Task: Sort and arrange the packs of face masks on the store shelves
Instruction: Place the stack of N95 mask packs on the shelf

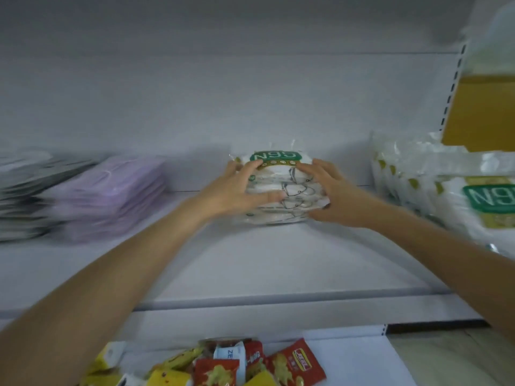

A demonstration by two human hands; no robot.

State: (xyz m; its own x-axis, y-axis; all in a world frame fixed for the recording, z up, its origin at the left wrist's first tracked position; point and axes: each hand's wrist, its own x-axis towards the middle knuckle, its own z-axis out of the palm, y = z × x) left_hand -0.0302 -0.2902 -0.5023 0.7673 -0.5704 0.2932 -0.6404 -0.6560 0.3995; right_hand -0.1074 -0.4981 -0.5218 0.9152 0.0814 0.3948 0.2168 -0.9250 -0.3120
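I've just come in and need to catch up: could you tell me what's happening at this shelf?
A person grips the N95 stack with the left hand and the right hand, at the middle of the shelf. To its left lie stacked purple masks, to its right other N95 packs.

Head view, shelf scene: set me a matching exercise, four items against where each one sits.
Items:
1. purple mask packs
2. N95 stack
3. snack sachets
4. loose N95 packs

Places:
A. lower shelf, bottom of the view
B. middle of the mask shelf, gripped by the left hand and right hand
C. same shelf, left of the hands
D. same shelf, right of the hands

Pairs: 1-C, 2-B, 3-A, 4-D
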